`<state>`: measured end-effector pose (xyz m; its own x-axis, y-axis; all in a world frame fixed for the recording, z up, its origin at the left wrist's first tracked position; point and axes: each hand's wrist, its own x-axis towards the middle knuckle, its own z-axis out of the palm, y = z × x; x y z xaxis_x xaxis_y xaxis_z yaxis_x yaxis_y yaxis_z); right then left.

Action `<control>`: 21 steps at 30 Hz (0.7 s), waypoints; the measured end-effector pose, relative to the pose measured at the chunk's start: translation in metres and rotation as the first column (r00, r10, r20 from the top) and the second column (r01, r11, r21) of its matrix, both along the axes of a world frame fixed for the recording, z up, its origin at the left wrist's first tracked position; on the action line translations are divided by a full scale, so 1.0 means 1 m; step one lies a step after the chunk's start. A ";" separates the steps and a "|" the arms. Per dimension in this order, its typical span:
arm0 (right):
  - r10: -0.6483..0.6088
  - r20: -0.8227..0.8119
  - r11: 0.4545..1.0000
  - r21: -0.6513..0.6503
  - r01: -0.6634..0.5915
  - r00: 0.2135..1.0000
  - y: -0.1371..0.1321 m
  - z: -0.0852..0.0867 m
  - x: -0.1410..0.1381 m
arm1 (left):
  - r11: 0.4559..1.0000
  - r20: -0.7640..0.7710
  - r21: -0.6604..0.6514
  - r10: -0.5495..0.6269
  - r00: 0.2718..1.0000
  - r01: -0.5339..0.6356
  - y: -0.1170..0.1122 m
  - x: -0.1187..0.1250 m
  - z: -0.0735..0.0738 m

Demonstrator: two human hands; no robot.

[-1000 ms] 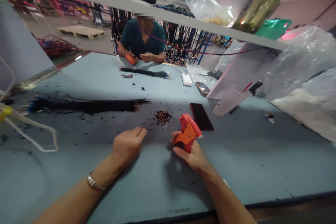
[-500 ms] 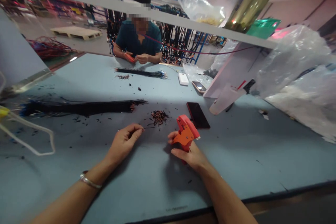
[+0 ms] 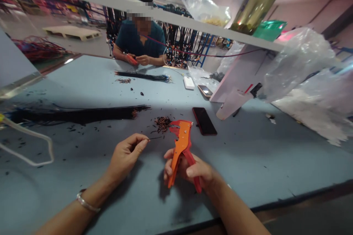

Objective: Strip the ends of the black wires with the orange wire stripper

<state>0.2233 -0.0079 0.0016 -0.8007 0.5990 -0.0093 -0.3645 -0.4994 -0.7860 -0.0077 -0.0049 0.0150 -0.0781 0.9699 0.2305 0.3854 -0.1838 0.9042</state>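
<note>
Between thumb and forefinger, my left hand (image 3: 127,155) pinches a thin black wire (image 3: 154,138) whose end points right. My right hand (image 3: 194,170) is wrapped round the handles of an orange and red wire stripper (image 3: 182,137), its jaws turned up and to the left. The wire's end is a short way left of the stripper, apart from it. Just beyond lies a pile of short cut insulation bits (image 3: 162,123), partly behind the jaws. A long bundle of black wires (image 3: 82,115) lies on the table behind my left hand.
Across the table (image 3: 248,176) a co-worker (image 3: 140,40) holds a red tool near a second wire bundle (image 3: 143,76). A dark phone (image 3: 204,121) lies right of the stripper. Beyond are a white power bank (image 3: 188,83), another phone (image 3: 205,91) and plastic bags (image 3: 300,62).
The stripper has swung round in my right hand, from jaws facing right to jaws facing left, with its handles now spread. My left hand still pinches the wire.
</note>
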 end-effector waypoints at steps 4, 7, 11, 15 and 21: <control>0.077 -0.036 0.996 -0.033 -0.078 0.996 -0.002 -0.004 -0.004 | 1.000 0.016 -0.006 0.003 1.000 -0.003 0.000 -0.001 -0.002; 0.093 -0.019 0.993 -0.070 -0.095 0.995 -0.002 -0.007 -0.007 | 1.000 0.026 -0.014 0.011 1.000 -0.010 0.000 -0.002 -0.002; 0.107 0.026 0.991 -0.086 -0.104 0.994 0.001 -0.006 -0.005 | 1.000 0.068 -0.017 0.028 0.997 -0.027 0.000 -0.002 -0.004; 0.164 0.041 0.981 -0.110 -0.159 0.986 0.003 -0.003 -0.004 | 0.999 0.141 -0.024 0.031 0.990 -0.027 0.000 -0.002 -0.006; 0.216 0.017 0.964 -0.160 -0.211 0.976 -0.002 -0.004 -0.007 | 0.998 0.180 -0.059 0.004 0.984 0.007 0.000 0.002 0.001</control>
<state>0.2167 -0.0097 -0.0020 -0.9075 0.4030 -0.1184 -0.2104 -0.6801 -0.7023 -0.0059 -0.0049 0.0165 -0.1114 0.9817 0.1547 0.2150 -0.1282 0.9682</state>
